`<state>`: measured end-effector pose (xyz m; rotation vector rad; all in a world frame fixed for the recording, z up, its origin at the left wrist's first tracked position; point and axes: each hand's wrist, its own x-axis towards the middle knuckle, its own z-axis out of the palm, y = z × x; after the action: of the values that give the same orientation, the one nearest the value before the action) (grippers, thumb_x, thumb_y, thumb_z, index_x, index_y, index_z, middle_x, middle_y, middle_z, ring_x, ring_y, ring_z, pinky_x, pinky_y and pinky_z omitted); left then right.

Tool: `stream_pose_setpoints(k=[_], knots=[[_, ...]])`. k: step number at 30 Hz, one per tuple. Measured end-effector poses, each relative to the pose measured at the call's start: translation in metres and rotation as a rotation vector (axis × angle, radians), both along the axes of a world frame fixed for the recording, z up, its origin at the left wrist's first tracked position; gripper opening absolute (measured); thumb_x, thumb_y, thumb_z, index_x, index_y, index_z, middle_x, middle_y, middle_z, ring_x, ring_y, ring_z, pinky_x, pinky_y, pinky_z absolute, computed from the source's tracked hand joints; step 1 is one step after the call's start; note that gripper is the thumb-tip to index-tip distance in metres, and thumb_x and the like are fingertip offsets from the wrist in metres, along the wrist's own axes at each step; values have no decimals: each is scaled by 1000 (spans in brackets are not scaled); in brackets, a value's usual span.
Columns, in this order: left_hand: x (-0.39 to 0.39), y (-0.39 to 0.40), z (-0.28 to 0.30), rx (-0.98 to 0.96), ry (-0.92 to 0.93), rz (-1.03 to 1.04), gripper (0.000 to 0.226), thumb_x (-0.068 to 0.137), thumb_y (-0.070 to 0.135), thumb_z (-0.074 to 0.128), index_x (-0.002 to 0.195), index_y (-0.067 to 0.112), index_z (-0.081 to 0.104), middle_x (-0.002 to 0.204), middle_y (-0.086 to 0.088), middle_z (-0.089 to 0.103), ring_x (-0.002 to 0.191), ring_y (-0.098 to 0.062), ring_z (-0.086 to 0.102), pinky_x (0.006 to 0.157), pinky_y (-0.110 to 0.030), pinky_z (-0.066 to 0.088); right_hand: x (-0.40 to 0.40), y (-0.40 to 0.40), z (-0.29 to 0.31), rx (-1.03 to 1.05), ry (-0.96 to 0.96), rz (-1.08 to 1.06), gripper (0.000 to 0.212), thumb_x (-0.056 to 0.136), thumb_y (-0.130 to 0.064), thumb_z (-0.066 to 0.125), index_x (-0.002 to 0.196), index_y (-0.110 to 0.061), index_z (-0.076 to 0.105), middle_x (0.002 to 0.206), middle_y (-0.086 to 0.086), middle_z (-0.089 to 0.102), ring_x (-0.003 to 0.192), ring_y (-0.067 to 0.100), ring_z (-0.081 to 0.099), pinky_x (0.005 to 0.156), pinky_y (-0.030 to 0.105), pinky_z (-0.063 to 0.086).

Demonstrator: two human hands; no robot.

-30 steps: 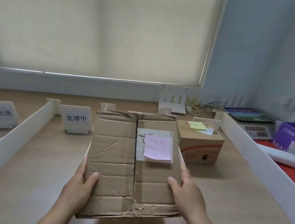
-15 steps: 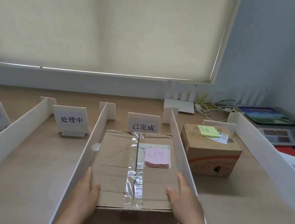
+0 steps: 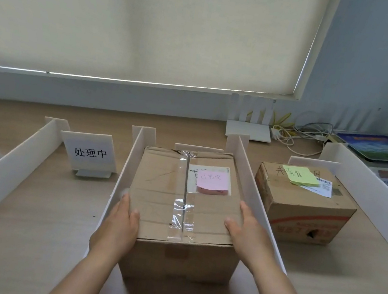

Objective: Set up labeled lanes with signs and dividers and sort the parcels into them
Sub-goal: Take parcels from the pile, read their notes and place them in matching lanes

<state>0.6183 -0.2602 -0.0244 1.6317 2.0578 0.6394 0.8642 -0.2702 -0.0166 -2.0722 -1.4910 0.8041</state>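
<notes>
Soft, dim daylight through the window blind (image 3: 143, 18); wide-angle bending at edges.

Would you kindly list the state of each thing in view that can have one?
Pink-note box: taped shut, between two dividers, held on both sides.
Green-note box: closed, resting in the next lane to the right.
Left hand: grips the pink-note box's left edge.
Right hand: grips its right edge.
Roller blind: pulled down.

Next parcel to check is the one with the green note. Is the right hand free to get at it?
Probably not directly: the right hand holds the taped box, and a white divider stands between it and the green-note box.
</notes>
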Motion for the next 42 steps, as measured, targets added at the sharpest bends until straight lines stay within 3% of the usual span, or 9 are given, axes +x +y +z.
stream_pose_setpoints(k=[10, 15, 21, 28, 33, 42], knots=[[-2, 6, 0, -26, -16, -1, 54, 100, 28, 29, 150, 14, 14, 157, -2, 20, 141, -22, 24, 110, -36, 25, -1, 6, -2, 4, 23, 2, 62, 97, -38, 42, 150, -27, 14, 145, 4, 42, 126, 27, 46, 101, 40, 41], [-7, 2, 14, -39, -136, 3, 63, 99, 32, 37, 151, 19, 5, 155, -6, 23, 140, -26, 27, 109, -38, 27, -3, -5, 8, 31, 84, 2, 73, 94, -49, 45, 152, -25, 7, 152, 3, 31, 136, 26, 36, 109, 41, 34], [-1, -40, 43, 117, -116, 65, 69, 96, 36, 45, 151, 19, 8, 152, -9, 27, 139, -28, 27, 106, -42, 29, -11, -41, 28, 178, -84, 15, 74, 92, -50, 49, 151, -23, 13, 156, 2, 16, 142, 21, 19, 110, 40, 28], [20, -125, 60, 256, -140, 53, 75, 92, 34, 54, 151, 22, 8, 152, -3, 27, 139, -21, 26, 106, -37, 30, -18, -109, 49, 333, -88, 112, 67, 91, -43, 54, 148, -19, 26, 153, 2, 25, 140, 17, 23, 111, 33, 25], [32, -188, 67, 309, -154, 61, 76, 90, 37, 56, 150, 24, 12, 154, -1, 23, 141, -17, 22, 110, -34, 25, -24, -160, 63, 481, 4, 179, 56, 92, -38, 54, 142, -17, 39, 144, 1, 40, 132, 16, 38, 108, 30, 31], [12, -282, 85, 472, -100, 277, 75, 87, 39, 60, 149, 24, 21, 156, -2, 20, 143, -15, 17, 111, -30, 21, -75, -220, 74, 619, 147, 350, 51, 91, -32, 58, 137, -15, 46, 139, 6, 45, 128, 19, 42, 105, 32, 34]])
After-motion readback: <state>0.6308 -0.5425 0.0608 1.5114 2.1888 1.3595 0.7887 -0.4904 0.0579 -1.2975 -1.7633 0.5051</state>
